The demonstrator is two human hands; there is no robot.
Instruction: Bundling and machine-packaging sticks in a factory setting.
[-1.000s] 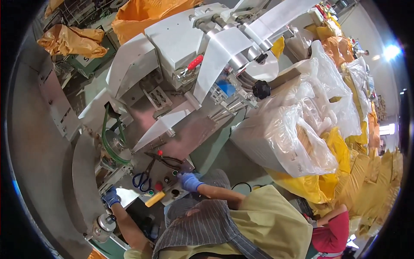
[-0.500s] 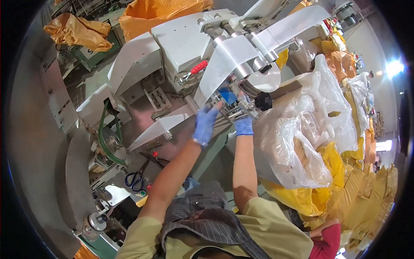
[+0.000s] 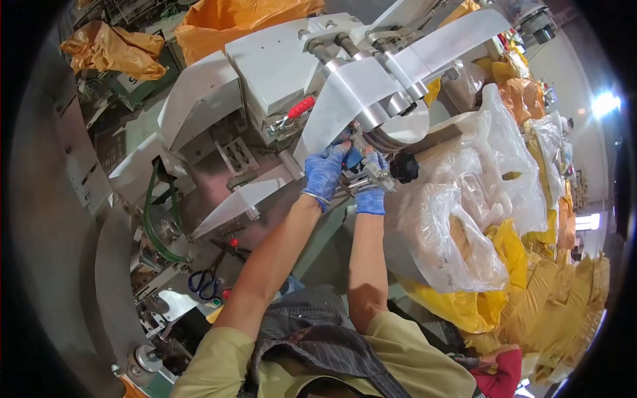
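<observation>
Both of my hands wear blue gloves and are at a small metal roller assembly [image 3: 365,178] in the middle of the machine. My left hand [image 3: 324,175] is closed at its left side, fingers drawn together near a blue piece [image 3: 353,158]; what they grip is hidden. My right hand [image 3: 370,200] reaches up behind the assembly's metal parts, which cover most of its fingers. Right of it sits a black knob [image 3: 404,167]. A white strip of film or paper [image 3: 348,93] runs over shiny rollers and down to just above my left hand.
A red-handled toggle clamp [image 3: 301,107] and white machine covers [image 3: 272,63] stand beyond my left hand. Scissors [image 3: 204,284] lie at lower left, near a green belt [image 3: 149,219]. Clear plastic bags [image 3: 458,219] crowd the right side. A person's red sleeve [image 3: 501,378] shows at lower right.
My left hand has moved up and slightly right, its fingers now drawn in beside the blue piece, which shows less. My right hand stays at the assembly. The whole view has shifted slightly.
</observation>
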